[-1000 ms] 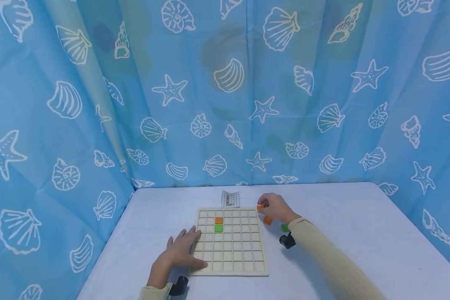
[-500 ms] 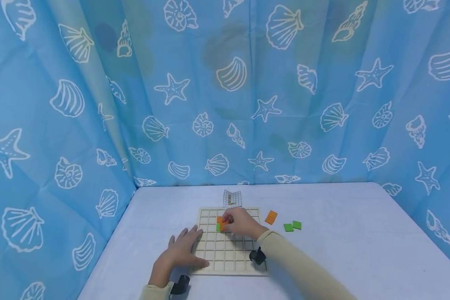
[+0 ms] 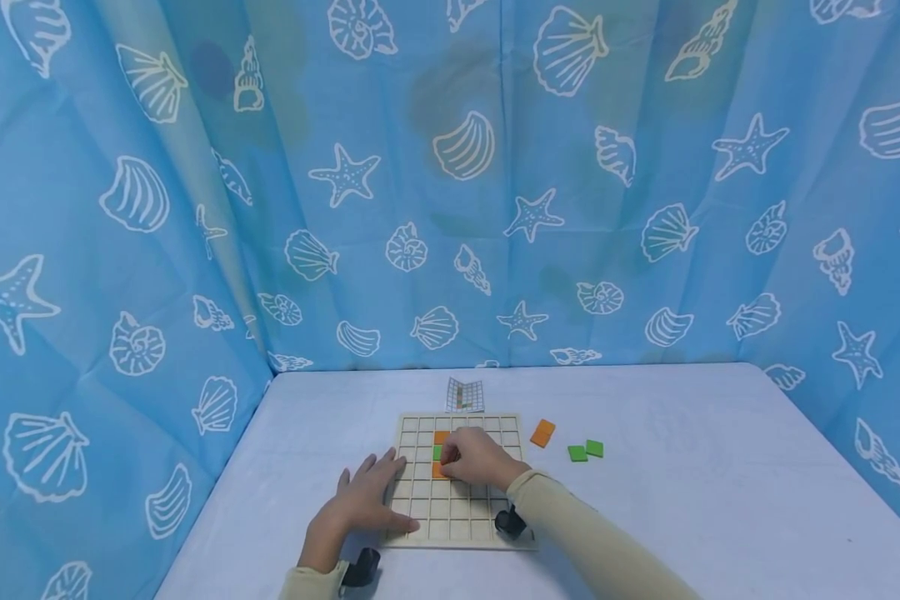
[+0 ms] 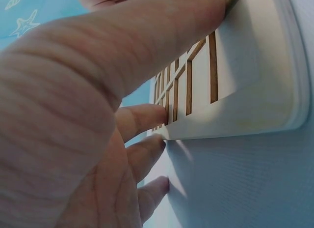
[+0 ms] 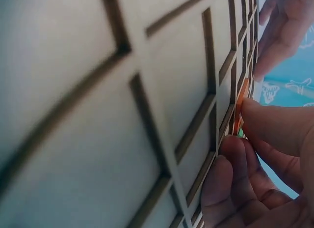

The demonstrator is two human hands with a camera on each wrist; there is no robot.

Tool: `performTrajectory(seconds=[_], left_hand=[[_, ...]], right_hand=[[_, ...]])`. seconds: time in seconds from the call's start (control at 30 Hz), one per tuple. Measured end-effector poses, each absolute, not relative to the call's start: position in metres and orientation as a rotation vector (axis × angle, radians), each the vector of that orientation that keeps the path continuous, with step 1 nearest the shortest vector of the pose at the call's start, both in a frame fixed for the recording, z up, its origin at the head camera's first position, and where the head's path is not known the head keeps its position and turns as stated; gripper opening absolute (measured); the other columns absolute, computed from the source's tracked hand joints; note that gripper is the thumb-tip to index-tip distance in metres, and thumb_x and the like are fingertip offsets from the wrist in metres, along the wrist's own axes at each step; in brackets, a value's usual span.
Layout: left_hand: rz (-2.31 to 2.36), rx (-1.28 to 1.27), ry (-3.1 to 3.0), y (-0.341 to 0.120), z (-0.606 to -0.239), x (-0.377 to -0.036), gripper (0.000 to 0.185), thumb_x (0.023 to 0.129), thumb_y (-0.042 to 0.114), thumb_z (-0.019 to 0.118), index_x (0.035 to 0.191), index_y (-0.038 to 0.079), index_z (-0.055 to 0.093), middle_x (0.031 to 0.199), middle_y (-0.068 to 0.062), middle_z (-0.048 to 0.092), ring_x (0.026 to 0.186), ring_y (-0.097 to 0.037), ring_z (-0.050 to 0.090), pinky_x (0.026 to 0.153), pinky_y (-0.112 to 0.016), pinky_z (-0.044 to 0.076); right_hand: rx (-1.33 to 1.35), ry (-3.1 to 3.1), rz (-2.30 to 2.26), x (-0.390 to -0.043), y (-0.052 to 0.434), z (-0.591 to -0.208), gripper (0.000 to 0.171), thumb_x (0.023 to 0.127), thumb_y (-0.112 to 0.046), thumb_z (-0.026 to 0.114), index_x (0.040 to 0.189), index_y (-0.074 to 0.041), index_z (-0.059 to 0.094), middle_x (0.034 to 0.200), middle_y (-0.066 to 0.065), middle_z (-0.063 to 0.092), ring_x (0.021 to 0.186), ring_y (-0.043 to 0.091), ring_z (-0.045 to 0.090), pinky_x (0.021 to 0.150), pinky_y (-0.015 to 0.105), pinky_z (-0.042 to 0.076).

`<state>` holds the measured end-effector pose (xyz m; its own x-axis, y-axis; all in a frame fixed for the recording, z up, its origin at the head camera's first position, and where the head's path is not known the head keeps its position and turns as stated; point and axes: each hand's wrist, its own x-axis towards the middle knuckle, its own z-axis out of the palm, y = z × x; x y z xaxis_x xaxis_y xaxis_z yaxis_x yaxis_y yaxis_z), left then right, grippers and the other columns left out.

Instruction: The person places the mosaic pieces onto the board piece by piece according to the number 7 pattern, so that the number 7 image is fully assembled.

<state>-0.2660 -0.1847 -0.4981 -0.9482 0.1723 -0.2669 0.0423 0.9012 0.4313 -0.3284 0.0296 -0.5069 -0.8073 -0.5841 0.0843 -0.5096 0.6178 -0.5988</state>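
Note:
My right hand is over the upper middle of the pale wooden grid board, pinching an orange square tile by thumb and fingers. In the right wrist view this tile sits right at the grid ridges, with the thumb on its near side. In the head view it lies at the cell just below a green tile, which the fingers partly cover. Above that green one, another orange tile fills a cell. My left hand rests on the board's left edge, fingers spread, thumb on the lower left corner area.
A folded card with a small printed grid stands behind the board. Right of the board, two orange tiles lie together on the white tabletop, near two green tiles. A blue shell-patterned curtain closes off the back and sides.
My right hand has carried an orange tile leftward from the pile onto the board, then slightly down to the cell below the green tile. My left hand has stayed in place.

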Motion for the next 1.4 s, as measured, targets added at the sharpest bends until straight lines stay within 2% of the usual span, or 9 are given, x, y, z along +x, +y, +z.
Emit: performTrajectory(seconds=[0.4, 0.57, 0.67, 0.97, 1.13, 1.4], left_hand=[[0.635, 0.169, 2.77, -0.188, -0.499, -0.266, 0.102, 0.064, 0.052, 0.088, 0.149, 0.015, 0.045, 0.161, -0.012, 0.032, 0.149, -0.044, 0.022, 0.114, -0.075, 0.008], [0.638, 0.175, 2.769, -0.187, -0.497, -0.265, 0.102, 0.065, 0.053, 0.088, 0.149, 0.016, 0.044, 0.161, -0.012, 0.032, 0.149, -0.043, 0.021, 0.115, -0.075, 0.007], [0.646, 0.161, 2.761, -0.186, -0.495, -0.265, 0.101, 0.066, 0.052, 0.088, 0.149, 0.015, 0.044, 0.161, -0.011, 0.032, 0.15, -0.043, 0.02, 0.116, -0.074, 0.006], [0.692, 0.169, 2.744, -0.184, -0.496, -0.264, 0.101, 0.066, 0.049, 0.088, 0.15, 0.014, 0.043, 0.161, -0.012, 0.031, 0.15, -0.043, 0.019, 0.117, -0.072, 0.005], [0.696, 0.185, 2.747, -0.185, -0.498, -0.262, 0.102, 0.065, 0.051, 0.088, 0.15, 0.015, 0.043, 0.162, -0.012, 0.031, 0.15, -0.043, 0.019, 0.116, -0.073, 0.006], [0.682, 0.184, 2.748, -0.187, -0.498, -0.264, 0.103, 0.065, 0.053, 0.088, 0.15, 0.016, 0.043, 0.162, -0.011, 0.03, 0.15, -0.043, 0.018, 0.116, -0.073, 0.005]], right_hand=[[-0.881, 2.608, -1.002, -0.329, 0.034, -0.501, 0.008, 0.085, -0.017, 0.078, 0.089, -0.014, 0.073, 0.08, -0.009, 0.067, 0.074, 0.003, 0.06, 0.067, 0.02, 0.052], [-0.908, 2.533, -1.104, -0.325, 0.047, -0.485, 0.019, 0.089, -0.016, 0.074, 0.105, -0.007, 0.071, 0.096, 0.0, 0.07, 0.085, 0.009, 0.064, 0.073, 0.025, 0.056], [-0.906, 2.525, -1.145, -0.325, 0.058, -0.475, 0.023, 0.09, -0.016, 0.073, 0.109, -0.005, 0.069, 0.1, 0.005, 0.069, 0.088, 0.012, 0.065, 0.076, 0.026, 0.057], [-0.744, 2.65, -1.15, -0.333, 0.115, -0.461, 0.025, 0.087, -0.015, 0.076, 0.108, -0.004, 0.07, 0.098, 0.007, 0.07, 0.084, 0.014, 0.065, 0.074, 0.027, 0.056], [-0.513, 2.74, -1.114, -0.341, 0.151, -0.471, 0.023, 0.086, -0.015, 0.076, 0.106, -0.006, 0.071, 0.094, 0.002, 0.067, 0.081, 0.014, 0.061, 0.071, 0.028, 0.054], [-0.31, 2.788, -1.081, -0.348, 0.212, -0.494, 0.023, 0.086, -0.017, 0.076, 0.106, -0.006, 0.071, 0.092, 0.003, 0.066, 0.085, 0.018, 0.06, 0.073, 0.03, 0.055]])
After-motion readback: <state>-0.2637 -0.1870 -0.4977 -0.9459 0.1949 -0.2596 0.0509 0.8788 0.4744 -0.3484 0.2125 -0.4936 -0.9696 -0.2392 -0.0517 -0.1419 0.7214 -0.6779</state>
